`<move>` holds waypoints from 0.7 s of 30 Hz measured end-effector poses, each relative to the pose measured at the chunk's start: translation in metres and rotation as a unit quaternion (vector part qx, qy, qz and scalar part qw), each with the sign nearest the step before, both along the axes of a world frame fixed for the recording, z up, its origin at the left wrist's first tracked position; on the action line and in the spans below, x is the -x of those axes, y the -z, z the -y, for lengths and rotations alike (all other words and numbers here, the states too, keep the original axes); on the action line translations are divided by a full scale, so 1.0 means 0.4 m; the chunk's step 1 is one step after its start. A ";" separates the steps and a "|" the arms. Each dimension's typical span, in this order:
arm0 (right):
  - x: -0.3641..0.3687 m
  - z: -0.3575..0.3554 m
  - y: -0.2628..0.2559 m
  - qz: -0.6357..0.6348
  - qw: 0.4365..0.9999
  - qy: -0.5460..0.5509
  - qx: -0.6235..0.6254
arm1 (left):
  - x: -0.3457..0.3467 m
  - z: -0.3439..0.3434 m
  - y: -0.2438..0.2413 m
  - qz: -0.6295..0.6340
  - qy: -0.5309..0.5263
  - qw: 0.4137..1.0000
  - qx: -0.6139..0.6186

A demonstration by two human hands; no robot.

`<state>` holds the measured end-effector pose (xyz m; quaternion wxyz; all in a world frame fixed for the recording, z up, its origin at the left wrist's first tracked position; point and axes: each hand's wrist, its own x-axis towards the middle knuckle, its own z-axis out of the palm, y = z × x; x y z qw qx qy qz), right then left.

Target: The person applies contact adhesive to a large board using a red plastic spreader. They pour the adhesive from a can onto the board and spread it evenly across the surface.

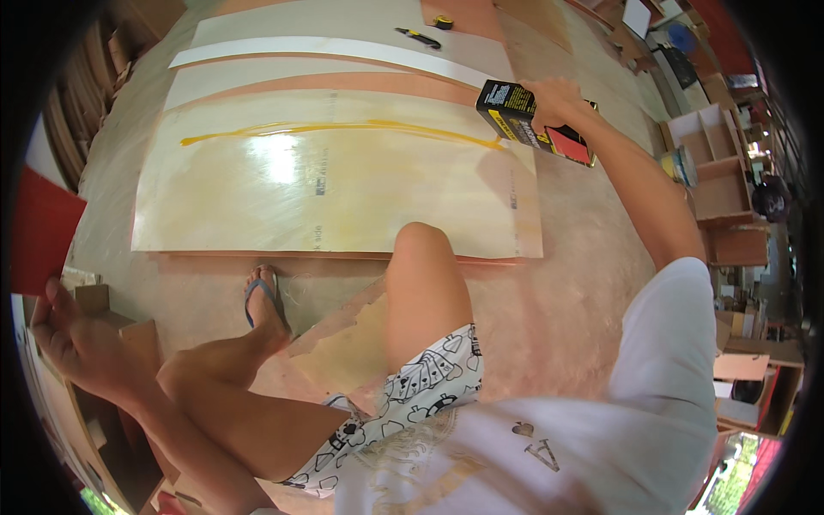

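Note:
My right hand [559, 103] grips a black and yellow rectangular metal can [515, 119], tilted over the right side of a pale laminate sheet [399, 193]. A glossy streak of yellow adhesive [335, 127] runs across that sheet, and a thin trail joins its right end near the can. The sheet's surface looks wet and yellowish, with printed marks on it. At the far left, my left hand [71, 344] pinches a flat red square sheet [44, 232] by its lower corner, away from the laminate.
Beyond the laminate lie a curved white strip [309, 45], a utility knife [418, 38] and a yellow tape measure [443, 22]. Wooden shelf units [711, 154] and a tub [679, 166] stand at the right. Wooden boxes [122, 335] are at the left. My knee reaches the laminate's near edge.

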<state>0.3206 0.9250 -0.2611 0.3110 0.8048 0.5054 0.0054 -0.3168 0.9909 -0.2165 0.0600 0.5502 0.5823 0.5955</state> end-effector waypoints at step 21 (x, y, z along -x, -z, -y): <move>0.980 -0.833 -0.176 -0.215 0.855 -0.373 -0.288 | -0.031 0.016 0.018 0.043 -0.054 0.997 -0.034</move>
